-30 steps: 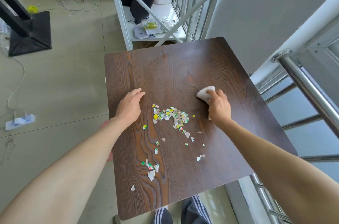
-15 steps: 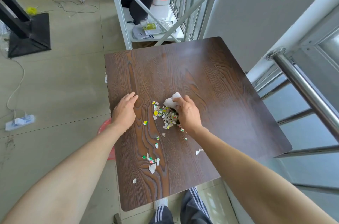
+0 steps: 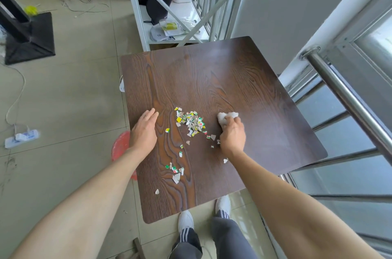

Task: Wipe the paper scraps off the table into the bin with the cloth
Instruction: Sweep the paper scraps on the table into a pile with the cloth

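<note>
A dark wooden table (image 3: 244, 88) carries a heap of coloured paper scraps (image 3: 191, 121) near its middle. A smaller cluster of scraps (image 3: 175, 170) lies toward the near edge. My right hand (image 3: 232, 135) grips a crumpled white cloth (image 3: 227, 116) just right of the heap, pressed on the tabletop. My left hand (image 3: 144, 131) rests flat and open at the table's left edge, left of the heap. A red bin (image 3: 119, 148) stands on the floor under that edge, mostly hidden by my left arm and the table.
A white metal shelf rack (image 3: 169, 14) with bags stands behind the table. A steel railing (image 3: 347, 97) and window run along the right. A power strip (image 3: 21, 137) and cables lie on the floor at left. My feet (image 3: 203, 214) are at the table's near edge.
My right hand swept the cloth left into the scraps, packing them into a tighter heap, then drew back to the right. My left hand stayed at the table's left edge.
</note>
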Available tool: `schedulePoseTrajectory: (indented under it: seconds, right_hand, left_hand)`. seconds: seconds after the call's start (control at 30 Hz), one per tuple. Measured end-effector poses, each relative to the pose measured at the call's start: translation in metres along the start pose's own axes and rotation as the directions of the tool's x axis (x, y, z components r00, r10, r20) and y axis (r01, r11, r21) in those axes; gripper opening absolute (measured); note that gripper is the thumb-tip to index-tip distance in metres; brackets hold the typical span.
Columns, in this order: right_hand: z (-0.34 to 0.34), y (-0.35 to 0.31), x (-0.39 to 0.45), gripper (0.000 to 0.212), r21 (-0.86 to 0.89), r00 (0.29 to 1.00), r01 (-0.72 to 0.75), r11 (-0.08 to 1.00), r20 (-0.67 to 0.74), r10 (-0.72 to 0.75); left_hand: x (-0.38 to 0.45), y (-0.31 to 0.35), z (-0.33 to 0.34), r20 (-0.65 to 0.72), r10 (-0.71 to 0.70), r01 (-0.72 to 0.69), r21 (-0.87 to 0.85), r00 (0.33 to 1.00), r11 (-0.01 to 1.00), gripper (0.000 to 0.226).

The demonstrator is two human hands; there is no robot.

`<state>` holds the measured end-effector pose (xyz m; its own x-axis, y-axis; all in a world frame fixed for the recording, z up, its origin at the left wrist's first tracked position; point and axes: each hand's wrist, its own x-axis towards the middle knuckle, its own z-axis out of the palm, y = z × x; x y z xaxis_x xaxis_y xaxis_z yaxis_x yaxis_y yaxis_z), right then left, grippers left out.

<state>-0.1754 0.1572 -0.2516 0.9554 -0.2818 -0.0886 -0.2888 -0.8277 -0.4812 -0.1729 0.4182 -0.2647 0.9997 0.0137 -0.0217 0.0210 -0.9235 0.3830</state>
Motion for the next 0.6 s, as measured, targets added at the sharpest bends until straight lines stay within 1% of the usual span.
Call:
schedulePoseTrajectory:
  seconds: [0.1, 0.2, 0.3, 0.37, 0.43, 0.53, 0.6]
  right_hand:
    - [0.009, -0.02, 0.001, 0.041, 0.026, 0.996, 0.057, 0.998, 0.067, -0.058]
    - [0.007, -0.033, 0.006, 0.039, 0.111, 0.974, 0.157, 0.981, 0.144, -0.173]
    - [-0.008, -0.031, 0.012, 0.037, 0.131, 0.964, 0.223, 0.966, 0.12, -0.239]
    - [-0.024, -0.017, 0.017, 0.037, 0.103, 0.968, 0.218, 0.97, 0.103, -0.229]
    - [-0.041, 0.005, 0.018, 0.038, 0.056, 0.977, 0.184, 0.981, 0.098, -0.189]
    - [-0.063, 0.039, 0.005, 0.038, -0.003, 0.989, 0.107, 0.994, 0.107, -0.106]
    - [-0.066, 0.056, -0.012, 0.04, -0.041, 0.992, 0.028, 0.999, 0.128, -0.022]
  left_hand:
    - [0.002, 0.001, 0.001, 0.005, -0.002, 0.002, -0.003, 1.0, 1.0, 0.059]
    - [0.002, 0.002, -0.001, 0.022, -0.004, 0.003, 0.004, 1.0, 1.0, 0.06]
    - [0.001, 0.006, -0.006, 0.038, -0.013, 0.012, 0.017, 0.999, 1.0, 0.061]
    - [-0.003, 0.01, -0.01, 0.042, -0.038, 0.037, 0.019, 0.998, 0.999, 0.06]
    - [-0.011, 0.013, -0.012, 0.04, -0.061, 0.06, 0.022, 0.997, 0.998, 0.058]
    - [-0.029, 0.014, -0.013, 0.026, -0.064, 0.063, 0.033, 0.998, 0.997, 0.056]
    - [-0.041, 0.016, -0.012, 0.017, -0.073, 0.072, 0.039, 0.997, 0.997, 0.054]
